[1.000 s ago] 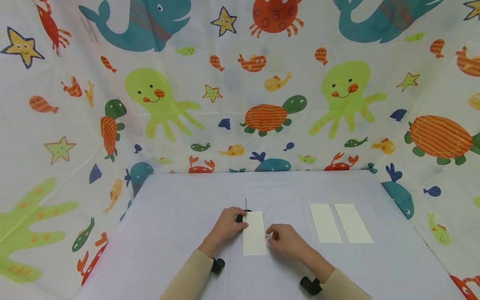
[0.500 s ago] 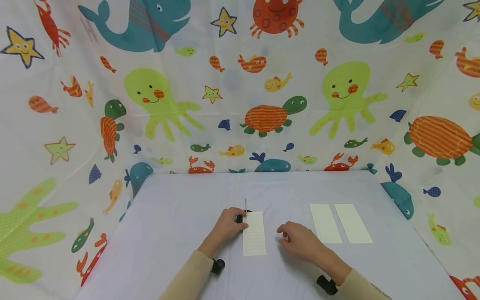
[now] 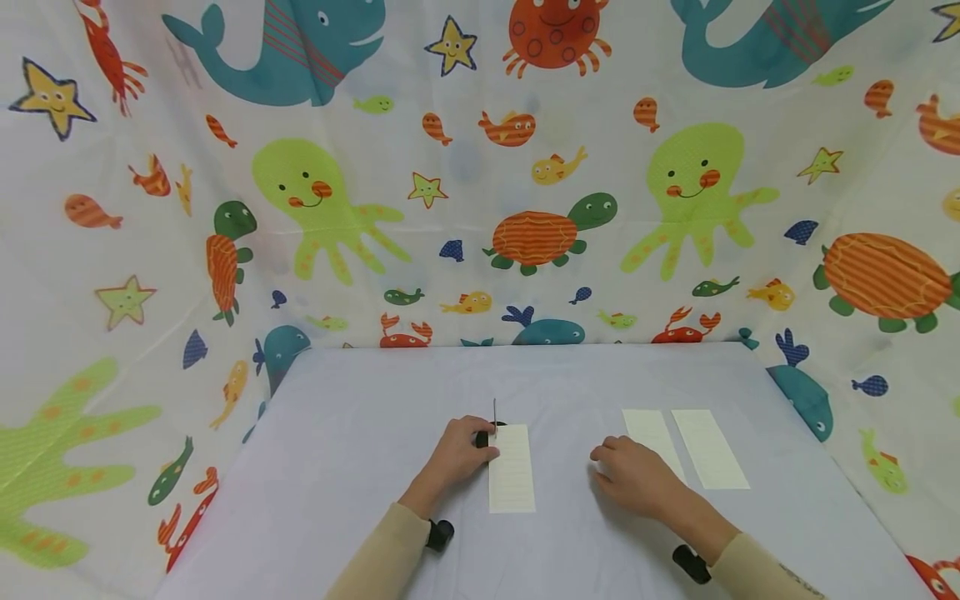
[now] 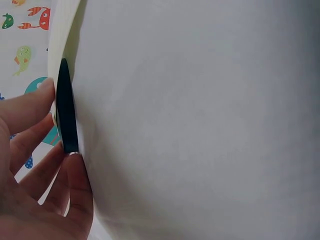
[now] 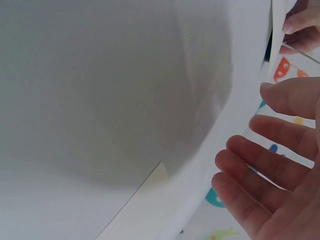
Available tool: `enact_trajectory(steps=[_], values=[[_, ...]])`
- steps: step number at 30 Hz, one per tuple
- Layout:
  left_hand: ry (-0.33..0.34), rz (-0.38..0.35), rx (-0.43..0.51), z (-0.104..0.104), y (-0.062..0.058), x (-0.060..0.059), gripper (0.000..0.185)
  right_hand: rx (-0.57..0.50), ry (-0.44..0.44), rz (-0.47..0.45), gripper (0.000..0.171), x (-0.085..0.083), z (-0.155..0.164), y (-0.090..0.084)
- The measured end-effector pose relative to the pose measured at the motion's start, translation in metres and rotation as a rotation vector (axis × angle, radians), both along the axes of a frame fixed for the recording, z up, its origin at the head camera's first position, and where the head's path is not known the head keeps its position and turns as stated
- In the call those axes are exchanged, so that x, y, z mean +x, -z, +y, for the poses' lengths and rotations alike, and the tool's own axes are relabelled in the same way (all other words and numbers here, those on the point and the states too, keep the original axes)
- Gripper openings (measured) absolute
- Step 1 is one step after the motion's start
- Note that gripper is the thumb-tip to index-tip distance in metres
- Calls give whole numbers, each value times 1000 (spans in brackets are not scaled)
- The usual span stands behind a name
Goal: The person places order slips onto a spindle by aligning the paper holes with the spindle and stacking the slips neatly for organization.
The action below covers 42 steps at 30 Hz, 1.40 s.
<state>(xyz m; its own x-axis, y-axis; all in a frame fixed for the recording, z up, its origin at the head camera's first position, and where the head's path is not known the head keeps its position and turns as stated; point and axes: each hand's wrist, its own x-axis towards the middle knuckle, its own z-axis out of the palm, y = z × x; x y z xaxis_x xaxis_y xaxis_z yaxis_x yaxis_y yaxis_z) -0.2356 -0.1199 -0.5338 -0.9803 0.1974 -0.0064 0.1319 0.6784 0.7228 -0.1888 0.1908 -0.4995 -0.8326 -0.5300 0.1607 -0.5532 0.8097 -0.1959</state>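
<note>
My left hand (image 3: 459, 450) pinches a black binder clip (image 4: 67, 107) at the top left of a lined, pale yellow paper slip (image 3: 512, 475). One thin wire handle of the clip points away from me. In the left wrist view the thumb lies against the paper side and the other fingers are near the clip's lower end. My right hand (image 3: 633, 475) holds nothing; its fingers are loosely bent, apart from one another in the right wrist view. It hovers by a second paper slip (image 3: 651, 429), overlapping its lower left part in the head view.
A third paper slip (image 3: 711, 450) lies just right of the second, slightly slanted. All are on a white cloth-covered table (image 3: 360, 417). Behind and beside it hangs a curtain (image 3: 450, 200) printed with sea animals.
My right hand has moved away from the clipped slip, rightward to the slips on the right. The left hand keeps its grip on the binder clip and has stayed in place.
</note>
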Motion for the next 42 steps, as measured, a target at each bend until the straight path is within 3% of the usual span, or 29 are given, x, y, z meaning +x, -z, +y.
enact_trajectory(steps=[7, 19, 34, 42], values=[[0, 6, -2, 0, 0, 0, 35, 32, 23, 40, 21, -3, 14, -1], [-5, 5, -8, 1, 0, 1, 35, 40, 83, -9, 24, -14, 40, -2], [-26, -9, -9, 1, -1, 1, 35, 69, 209, -105, 34, -27, 69, -3], [6, 28, -10, 0, 0, 1, 35, 71, 265, -184, 40, -31, 84, -2]])
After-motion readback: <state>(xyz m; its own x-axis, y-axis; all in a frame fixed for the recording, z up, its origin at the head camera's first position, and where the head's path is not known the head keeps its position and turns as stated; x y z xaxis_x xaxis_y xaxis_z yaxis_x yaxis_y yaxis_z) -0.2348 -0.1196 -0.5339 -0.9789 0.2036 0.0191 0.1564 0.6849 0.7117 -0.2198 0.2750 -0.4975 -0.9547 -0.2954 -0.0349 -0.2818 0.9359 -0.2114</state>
